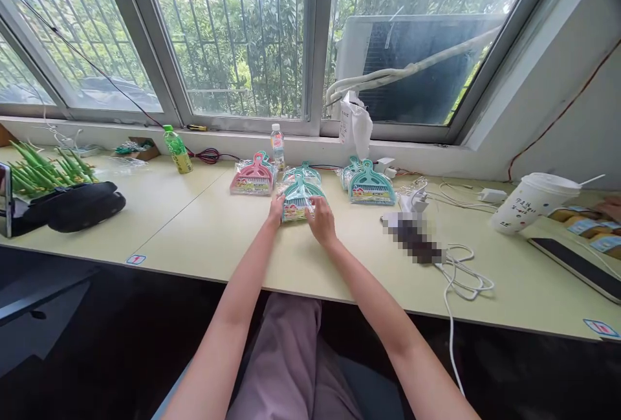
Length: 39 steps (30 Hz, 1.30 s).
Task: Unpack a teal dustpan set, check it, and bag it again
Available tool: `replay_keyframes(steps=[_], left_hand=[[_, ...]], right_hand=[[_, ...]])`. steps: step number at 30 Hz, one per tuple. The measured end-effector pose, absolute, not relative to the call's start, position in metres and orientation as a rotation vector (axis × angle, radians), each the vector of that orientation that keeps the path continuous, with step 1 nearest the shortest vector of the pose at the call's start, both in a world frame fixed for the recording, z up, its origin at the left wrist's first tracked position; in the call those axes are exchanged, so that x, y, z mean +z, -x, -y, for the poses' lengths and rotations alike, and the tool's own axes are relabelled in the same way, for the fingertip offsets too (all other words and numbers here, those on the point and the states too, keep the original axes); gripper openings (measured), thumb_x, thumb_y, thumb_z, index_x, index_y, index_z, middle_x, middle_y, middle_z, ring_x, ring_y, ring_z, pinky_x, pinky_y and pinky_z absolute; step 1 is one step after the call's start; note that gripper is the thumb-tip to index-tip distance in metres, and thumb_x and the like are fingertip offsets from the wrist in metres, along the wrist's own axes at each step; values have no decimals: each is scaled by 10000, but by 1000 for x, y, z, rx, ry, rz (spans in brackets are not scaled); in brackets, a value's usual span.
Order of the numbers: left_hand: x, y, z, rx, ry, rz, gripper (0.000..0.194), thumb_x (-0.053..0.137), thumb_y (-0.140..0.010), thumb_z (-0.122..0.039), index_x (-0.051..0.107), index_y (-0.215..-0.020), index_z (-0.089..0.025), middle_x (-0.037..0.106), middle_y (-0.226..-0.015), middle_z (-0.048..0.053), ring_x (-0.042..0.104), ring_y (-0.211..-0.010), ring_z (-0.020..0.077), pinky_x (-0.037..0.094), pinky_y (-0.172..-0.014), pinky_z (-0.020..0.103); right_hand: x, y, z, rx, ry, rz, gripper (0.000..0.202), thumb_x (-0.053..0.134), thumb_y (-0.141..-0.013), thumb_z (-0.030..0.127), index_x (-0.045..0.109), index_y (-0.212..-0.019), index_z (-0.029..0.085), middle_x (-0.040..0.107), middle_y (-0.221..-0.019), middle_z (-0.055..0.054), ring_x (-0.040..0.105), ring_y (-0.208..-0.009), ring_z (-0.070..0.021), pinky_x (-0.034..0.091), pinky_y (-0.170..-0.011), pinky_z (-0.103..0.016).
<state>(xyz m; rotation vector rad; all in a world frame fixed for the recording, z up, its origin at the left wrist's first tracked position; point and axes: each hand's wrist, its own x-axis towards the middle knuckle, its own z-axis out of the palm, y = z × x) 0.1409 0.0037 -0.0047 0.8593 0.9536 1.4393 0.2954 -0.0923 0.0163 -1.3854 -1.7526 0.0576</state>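
Note:
A small teal dustpan-and-brush set (297,198) in clear plastic wrap stands on the table in front of me. My left hand (276,211) grips its left edge, and my right hand (321,221) is curled at its right side with fingers on the wrap. Right behind it is another teal set (309,170), partly hidden. To the left stands a pink dustpan-and-brush set (253,178), also wrapped. On the right, a teal set (371,186) stands in front of a further teal one (349,173), which it partly covers.
Two bottles, a green one (177,150) and a clear one (277,147), stand near the window. A black case (87,206) lies left. On the right are white cables (468,277), a pixelated object (417,239), a white cup (528,203) and a phone (577,266).

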Motion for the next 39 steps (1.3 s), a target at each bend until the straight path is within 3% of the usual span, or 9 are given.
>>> replay_keyframes(steps=[6,9,12,14,17,21,27,33,39], left_hand=[[-2,-133,-5,1520,-611,-1105,255,514,-911,-309,494,-1144,-207,679,-931,45,669,-763,148,549,-746,308],[-1,-137,-1,1481,-591,-939,288,526,-896,-354,517,-1132,-190,693,-941,75,680,-799,184,548,-768,347],[1,-142,5,1362,-651,-799,284,550,-865,-368,576,-1057,-160,700,-913,97,679,-822,213,538,-790,369],[4,-142,8,1298,-746,-799,271,614,-814,-343,609,-1007,-152,700,-888,86,672,-813,204,525,-806,351],[8,-139,14,1225,-914,-798,267,698,-756,-298,638,-978,-161,702,-918,69,660,-825,175,506,-821,310],[10,-138,15,1133,-1059,-682,269,714,-774,-295,662,-1014,-187,700,-1018,58,654,-879,164,500,-819,286],[4,-136,1,1348,-878,-815,161,611,-864,-287,668,-997,-216,719,-888,23,664,-816,141,513,-738,256],[7,-120,1,1426,-801,-708,200,532,-914,-217,672,-1056,-227,719,-1031,22,669,-900,141,528,-722,234],[9,-109,-1,1538,-862,-667,217,549,-913,-292,694,-1070,-253,628,-1287,29,571,-1199,192,514,-885,279]], right_hand=[[11,-303,75,765,1380,1467,626,277,-923,644,601,-632,195,652,-596,-68,643,-510,-169,538,-596,-291],[10,-307,69,891,1319,1262,529,472,-843,669,598,-663,188,707,-709,-76,641,-455,-156,536,-506,-280],[11,-309,69,981,1296,1095,272,642,-825,456,595,-787,190,739,-896,-68,703,-569,-151,569,-594,-254],[13,-310,70,1015,1282,960,181,649,-829,333,587,-928,196,737,-973,-60,733,-669,-161,570,-602,-236],[16,-317,69,967,1312,858,260,589,-856,343,564,-1074,204,731,-1032,-58,742,-692,-181,522,-486,-226],[19,-339,61,874,1433,899,236,605,-841,388,602,-972,192,733,-1044,-52,725,-591,-161,474,-471,-217],[20,-347,53,1084,1346,1024,229,648,-829,379,577,-778,167,750,-843,-58,647,-450,-99,356,-379,-173],[20,-311,61,1057,1109,933,167,669,-807,299,597,-912,191,725,-855,-11,699,-654,-104,571,-608,-209],[26,-309,62,1103,1017,814,89,682,-777,217,626,-826,167,710,-778,1,688,-702,-110,608,-723,-263]])
